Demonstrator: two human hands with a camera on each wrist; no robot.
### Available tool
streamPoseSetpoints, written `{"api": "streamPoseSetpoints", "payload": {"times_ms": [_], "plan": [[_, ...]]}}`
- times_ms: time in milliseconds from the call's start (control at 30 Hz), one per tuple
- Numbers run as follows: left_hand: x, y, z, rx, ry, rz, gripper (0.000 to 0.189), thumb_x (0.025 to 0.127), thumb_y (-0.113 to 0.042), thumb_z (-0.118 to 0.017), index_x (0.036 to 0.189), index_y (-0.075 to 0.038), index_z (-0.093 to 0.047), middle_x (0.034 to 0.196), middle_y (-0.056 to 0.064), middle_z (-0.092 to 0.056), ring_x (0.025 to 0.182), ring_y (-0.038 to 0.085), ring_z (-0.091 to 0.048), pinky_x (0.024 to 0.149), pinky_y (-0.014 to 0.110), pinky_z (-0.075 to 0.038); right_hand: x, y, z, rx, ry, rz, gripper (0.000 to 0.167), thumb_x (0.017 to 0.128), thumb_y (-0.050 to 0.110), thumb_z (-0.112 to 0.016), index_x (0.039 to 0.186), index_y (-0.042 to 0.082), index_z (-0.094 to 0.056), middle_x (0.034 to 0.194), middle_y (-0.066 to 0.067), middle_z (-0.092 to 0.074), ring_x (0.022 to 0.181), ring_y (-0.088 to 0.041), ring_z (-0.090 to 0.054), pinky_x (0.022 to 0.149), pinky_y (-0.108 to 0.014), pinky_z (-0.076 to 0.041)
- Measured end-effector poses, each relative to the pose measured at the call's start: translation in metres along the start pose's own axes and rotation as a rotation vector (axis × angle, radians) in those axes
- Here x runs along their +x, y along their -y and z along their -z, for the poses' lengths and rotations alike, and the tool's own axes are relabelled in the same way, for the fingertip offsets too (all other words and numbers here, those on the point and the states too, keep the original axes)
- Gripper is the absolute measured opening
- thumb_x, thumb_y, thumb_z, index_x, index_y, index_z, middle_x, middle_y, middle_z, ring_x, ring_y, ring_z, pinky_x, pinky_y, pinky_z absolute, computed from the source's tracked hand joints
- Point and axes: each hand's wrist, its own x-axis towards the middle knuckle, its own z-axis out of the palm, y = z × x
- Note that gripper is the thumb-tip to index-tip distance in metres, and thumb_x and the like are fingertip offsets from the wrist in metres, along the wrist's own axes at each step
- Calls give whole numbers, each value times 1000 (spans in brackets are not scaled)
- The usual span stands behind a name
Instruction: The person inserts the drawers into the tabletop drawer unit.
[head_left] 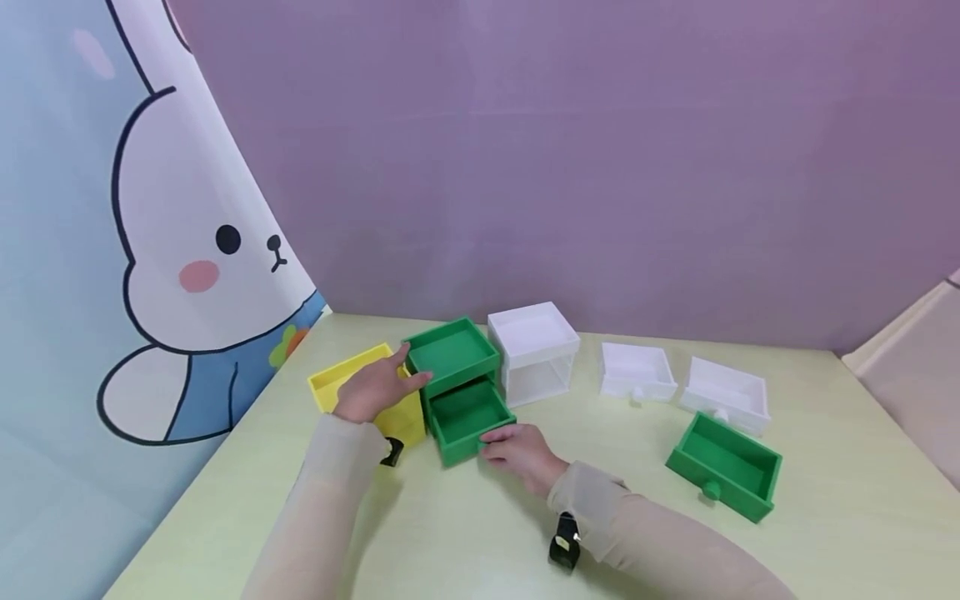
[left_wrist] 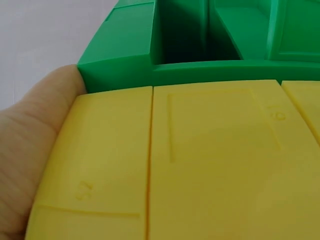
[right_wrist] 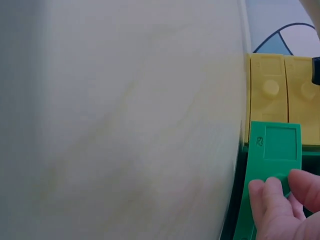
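Observation:
Pinched at its knob by my right hand (head_left: 521,454), a green drawer (head_left: 465,417) sits partway out of the green cabinet (head_left: 453,354). In the right wrist view, thumb and fingertips meet at the knob on the drawer's front (right_wrist: 279,142). My left hand (head_left: 378,387) lies over the yellow cabinet (head_left: 401,417), thumb and index finger spread, touching the green cabinet's top left edge. One digit of it runs along the side of the yellow cabinet in the left wrist view; its other fingers are hidden. The two cabinets stand side by side.
Right of the green cabinet stands a white cabinet (head_left: 536,350) with an open front. Farther right lie two white drawers (head_left: 637,371) and a loose green drawer (head_left: 723,467). A purple backdrop (head_left: 562,183) rises behind the table (head_left: 450,533).

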Motion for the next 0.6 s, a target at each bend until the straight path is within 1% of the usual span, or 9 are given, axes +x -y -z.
{"api": "streamPoseSetpoints", "payload": {"times_ms": [100,200,267,333,433,500,533,600], "plan": [[0,2,1,-6,3,1,80,92,-57,-52,153,-14,-23,81,13,-59,63,20,-44,52,30,-28,2,2,0,-12,16,3,23,79,-14,-62,101,-22,-60,93,-18,-65,85,-22,-65,82,-40,-53],[0,1,1,-3,4,0,80,91,-58,-52,153,-15,-24,91,15,-63,62,19,-44,52,30,-28,4,2,2,-24,30,-2,23,79,-13,-63,101,-21,-61,92,-16,-66,84,-21,-66,82,-39,-53],[1,2,1,0,1,-4,81,91,-58,-52,153,-14,-25,96,15,-63,65,20,-47,52,30,-28,6,3,3,-29,44,-4,23,79,-12,-63,101,-20,-62,90,-15,-67,83,-21,-66,81,-39,-53],[2,3,1,1,-2,-8,81,91,-58,-52,153,-14,-25,110,17,-63,71,22,-51,52,30,-28,8,3,4,-32,56,-8,23,79,-12,-63,101,-20,-62,90,-15,-67,82,-21,-66,81,-38,-53],[3,3,1,4,3,-11,81,91,-58,-52,153,-13,-24,117,19,-62,82,25,-55,53,30,-31,9,3,6,-43,74,-17,24,79,-11,-63,102,-19,-62,91,-16,-67,85,-25,-67,81,-38,-53],[3,2,0,8,5,-12,81,91,-58,-52,153,-13,-24,128,21,-57,86,26,-56,53,31,-32,10,4,9,-56,89,-20,24,80,-11,-63,102,-19,-62,93,-17,-68,87,-27,-68,82,-38,-53],[3,2,0,10,5,-9,81,91,-58,-52,153,-14,-24,126,21,-58,85,26,-56,54,31,-32,10,4,9,-61,98,-22,23,80,-11,-63,102,-19,-62,93,-18,-68,89,-29,-68,82,-38,-52],[2,2,1,14,3,-4,81,91,-58,-52,153,-14,-25,118,19,-61,78,24,-54,53,31,-32,12,5,10,-73,116,-24,23,81,-11,-63,103,-19,-62,94,-17,-69,90,-30,-68,82,-38,-52]]}}
